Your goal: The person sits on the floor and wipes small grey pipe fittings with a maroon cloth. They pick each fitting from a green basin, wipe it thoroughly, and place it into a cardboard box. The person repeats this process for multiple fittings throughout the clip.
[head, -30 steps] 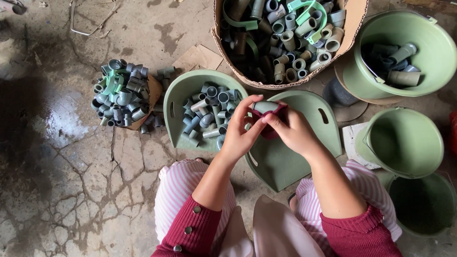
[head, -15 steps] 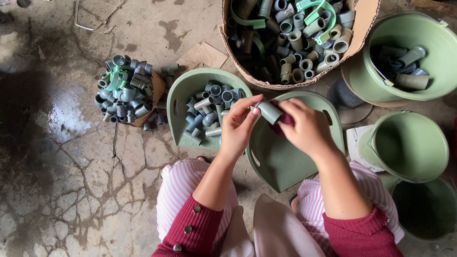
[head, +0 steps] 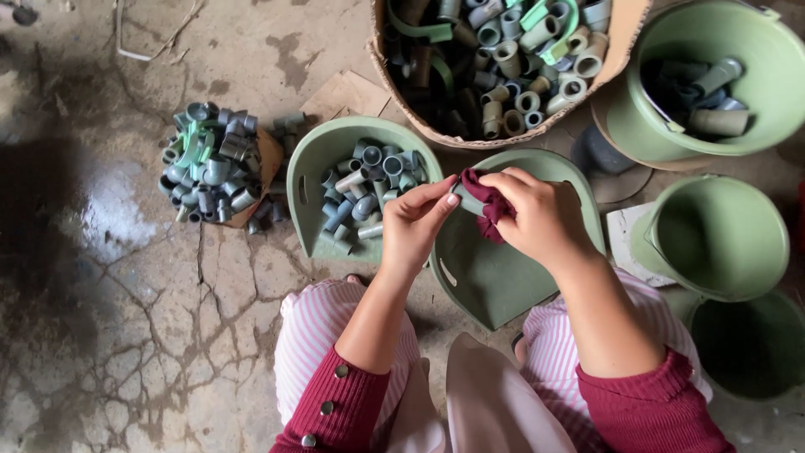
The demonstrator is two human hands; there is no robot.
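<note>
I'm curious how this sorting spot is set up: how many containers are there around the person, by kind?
Green buckets: 3
Green trays: 2
Cardboard box: 1
Total: 6

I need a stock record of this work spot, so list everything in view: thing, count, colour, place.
pipe fitting: one, grey, held between both hands
cloth: one, dark red, in the right hand against the fitting
scoop tray: one, green, left of the hands, holding grey fittings
empty tray: one, green, under the hands
cardboard box: one, brown, top centre, full of grey, tan and green fittings
pile of fittings: one heap, grey with some green, on the floor at left
buckets: four, green, at right; the top one holds fittings
floor: cracked grey concrete
left hand: pinching the fitting
right hand: gripping the cloth
</note>
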